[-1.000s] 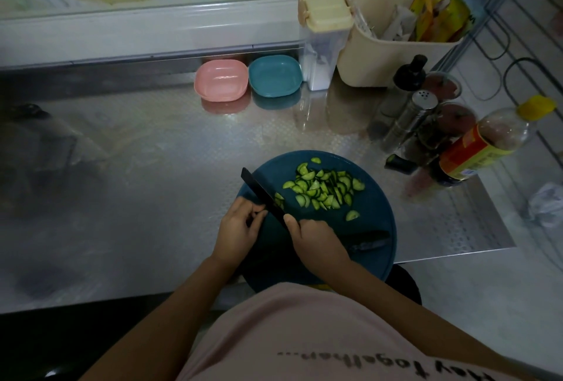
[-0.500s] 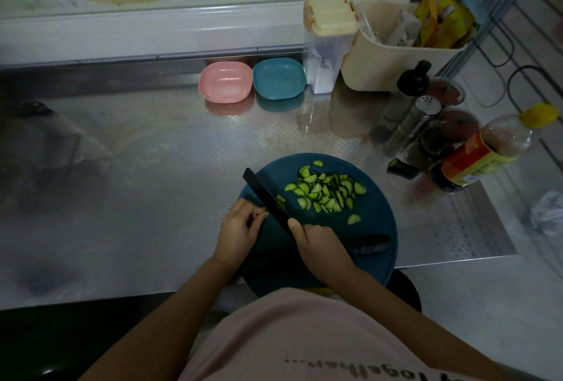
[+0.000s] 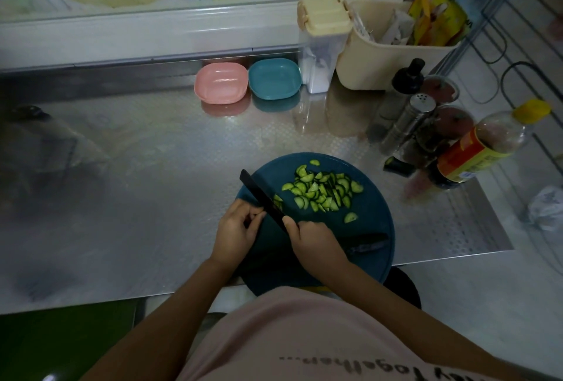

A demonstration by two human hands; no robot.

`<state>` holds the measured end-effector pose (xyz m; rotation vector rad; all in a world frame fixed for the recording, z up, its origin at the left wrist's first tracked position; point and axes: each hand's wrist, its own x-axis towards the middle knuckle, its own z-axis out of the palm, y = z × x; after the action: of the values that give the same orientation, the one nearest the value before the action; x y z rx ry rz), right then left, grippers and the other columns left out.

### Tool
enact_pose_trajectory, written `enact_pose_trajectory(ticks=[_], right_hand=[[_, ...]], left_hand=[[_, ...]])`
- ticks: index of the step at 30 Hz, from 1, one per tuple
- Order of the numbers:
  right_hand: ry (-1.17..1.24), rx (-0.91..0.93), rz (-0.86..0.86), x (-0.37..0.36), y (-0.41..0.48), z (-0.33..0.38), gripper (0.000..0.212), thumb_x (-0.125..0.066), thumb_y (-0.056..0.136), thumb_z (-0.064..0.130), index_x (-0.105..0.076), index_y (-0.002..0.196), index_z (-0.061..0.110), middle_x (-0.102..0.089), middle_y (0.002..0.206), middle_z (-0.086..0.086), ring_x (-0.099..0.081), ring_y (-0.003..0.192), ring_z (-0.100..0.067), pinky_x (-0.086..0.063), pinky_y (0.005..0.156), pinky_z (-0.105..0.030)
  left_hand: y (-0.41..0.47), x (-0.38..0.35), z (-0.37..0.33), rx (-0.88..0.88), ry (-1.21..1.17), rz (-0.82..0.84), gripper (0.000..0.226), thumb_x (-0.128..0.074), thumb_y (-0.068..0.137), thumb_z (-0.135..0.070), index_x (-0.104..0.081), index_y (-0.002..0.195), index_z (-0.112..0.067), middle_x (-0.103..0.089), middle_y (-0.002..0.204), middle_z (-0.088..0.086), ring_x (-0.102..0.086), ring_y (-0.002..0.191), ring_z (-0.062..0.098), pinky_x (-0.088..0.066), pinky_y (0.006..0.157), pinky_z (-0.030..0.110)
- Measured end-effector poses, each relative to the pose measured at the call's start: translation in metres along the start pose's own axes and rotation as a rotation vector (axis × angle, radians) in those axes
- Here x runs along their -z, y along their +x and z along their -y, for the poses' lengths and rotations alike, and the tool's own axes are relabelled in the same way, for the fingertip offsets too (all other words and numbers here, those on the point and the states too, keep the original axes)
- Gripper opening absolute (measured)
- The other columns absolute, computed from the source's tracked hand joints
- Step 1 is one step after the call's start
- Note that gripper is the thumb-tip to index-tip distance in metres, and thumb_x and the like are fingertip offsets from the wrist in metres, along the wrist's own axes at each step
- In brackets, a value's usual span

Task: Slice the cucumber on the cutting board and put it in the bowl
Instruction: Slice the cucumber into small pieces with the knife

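Here right hand (image 3: 313, 237) grips knife (image 3: 259, 193), left hand (image 3: 236, 230) curled alongside.

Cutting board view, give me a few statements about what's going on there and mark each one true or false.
1. The right hand grips the black knife. True.
2. The cucumber slices are already in the pink bowl. False: they lie in a pile on the blue cutting board, and no slices show in the pink bowl.
3. The pink bowl sits directly left of the teal bowl at the back of the counter. True.
4. The left hand is reaching for the bowls. False: it is at the board's left edge, right beside the knife blade.
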<state>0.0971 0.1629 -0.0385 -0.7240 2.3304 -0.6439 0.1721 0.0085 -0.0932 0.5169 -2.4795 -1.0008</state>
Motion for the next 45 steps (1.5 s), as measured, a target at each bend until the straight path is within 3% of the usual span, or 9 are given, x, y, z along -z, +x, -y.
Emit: enact_pose_trajectory(ticks=[4,12,17,21,27,31,36,43,45], right_hand=[[0.009,0.023,-0.075,-0.005,0.001,-0.005,0.054,-0.024,0.1,0.044,-0.039,0.059,0.014,-0.039,0.054,-0.001,-0.036,0.049,-0.013,-0.031,0.059,-0.033],[0.053,0.067,-0.087,-0.001,-0.004,-0.005,0.055,-0.029,0.101,0.042,-0.035,0.054,0.015,-0.04,0.052,-0.001,-0.046,0.057,-0.023,-0.03,0.057,-0.031],[0.03,0.08,-0.07,-0.004,-0.003,-0.007,0.063,-0.008,0.096,0.055,-0.039,0.061,0.012,-0.039,0.055,-0.001,-0.043,0.053,-0.021,-0.027,0.054,-0.031],[0.051,0.057,-0.071,-0.005,0.0,-0.008,0.055,-0.026,0.101,0.043,-0.035,0.055,0.014,-0.041,0.054,-0.004,-0.049,0.06,-0.027,-0.034,0.057,-0.034],[0.005,0.055,-0.05,-0.005,-0.003,-0.006,0.051,-0.023,0.1,0.045,-0.034,0.058,0.019,-0.037,0.055,0.001,-0.039,0.054,-0.018,-0.032,0.06,-0.032],[-0.058,0.054,-0.077,-0.008,-0.005,-0.002,0.069,0.006,0.088,0.06,-0.043,0.069,0.015,-0.033,0.057,0.004,-0.031,0.049,-0.012,-0.024,0.049,-0.028],[-0.074,0.036,-0.107,-0.006,-0.007,0.001,0.051,-0.025,0.1,0.046,-0.031,0.058,0.019,-0.035,0.056,0.002,-0.044,0.062,-0.022,-0.033,0.058,-0.031],[-0.082,0.059,-0.106,-0.007,0.0,0.004,0.052,-0.025,0.1,0.046,-0.035,0.058,0.017,-0.05,0.064,-0.008,-0.054,0.067,-0.03,-0.039,0.059,-0.034],[-0.049,0.075,-0.072,-0.008,0.002,0.001,0.056,-0.019,0.099,0.048,-0.041,0.061,0.014,-0.045,0.06,-0.003,-0.047,0.057,-0.024,-0.038,0.056,-0.034]], left_hand=[[0.0,0.002,-0.001,0.001,-0.034,-0.007,0.005,-0.07,0.08,-0.001,-0.068,0.078,-0.005,-0.056,0.073,0.004,-0.05,0.068,0.007,-0.043,0.062,0.016],[0.002,0.004,-0.004,0.085,-0.095,-0.037,0.013,-0.073,0.076,-0.001,-0.068,0.076,-0.012,-0.057,0.071,-0.002,-0.055,0.071,0.005,-0.04,0.063,0.007],[0.002,0.003,-0.005,0.126,-0.116,-0.03,0.013,-0.073,0.078,-0.004,-0.067,0.075,-0.014,-0.057,0.072,-0.004,-0.056,0.072,0.01,-0.041,0.063,0.008],[0.002,0.003,-0.004,0.173,-0.148,-0.022,0.016,-0.072,0.078,-0.005,-0.063,0.073,-0.017,-0.057,0.073,-0.007,-0.056,0.071,0.01,-0.043,0.063,0.011],[0.005,0.005,-0.006,0.24,-0.189,0.013,0.014,-0.073,0.078,-0.007,-0.064,0.072,-0.016,-0.06,0.072,-0.002,-0.057,0.07,0.008,-0.044,0.063,0.011],[0.007,0.005,-0.005,0.283,-0.214,0.022,0.02,-0.073,0.078,-0.008,-0.062,0.07,-0.022,-0.062,0.074,0.002,-0.058,0.067,0.01,-0.048,0.064,0.018],[0.008,0.005,-0.009,0.317,-0.237,0.019,0.024,-0.072,0.079,-0.007,-0.059,0.069,-0.025,-0.062,0.073,0.003,-0.057,0.066,0.008,-0.048,0.064,0.018],[0.013,0.004,-0.012,0.472,-0.308,0.025,0.016,-0.073,0.078,-0.008,-0.062,0.069,-0.014,-0.067,0.073,0.006,-0.061,0.069,0.013,-0.051,0.068,0.023],[0.016,0.005,-0.012,0.505,-0.327,0.042,0.016,-0.074,0.078,-0.007,-0.062,0.068,-0.013,-0.067,0.073,0.005,-0.061,0.068,0.009,-0.052,0.068,0.021]])
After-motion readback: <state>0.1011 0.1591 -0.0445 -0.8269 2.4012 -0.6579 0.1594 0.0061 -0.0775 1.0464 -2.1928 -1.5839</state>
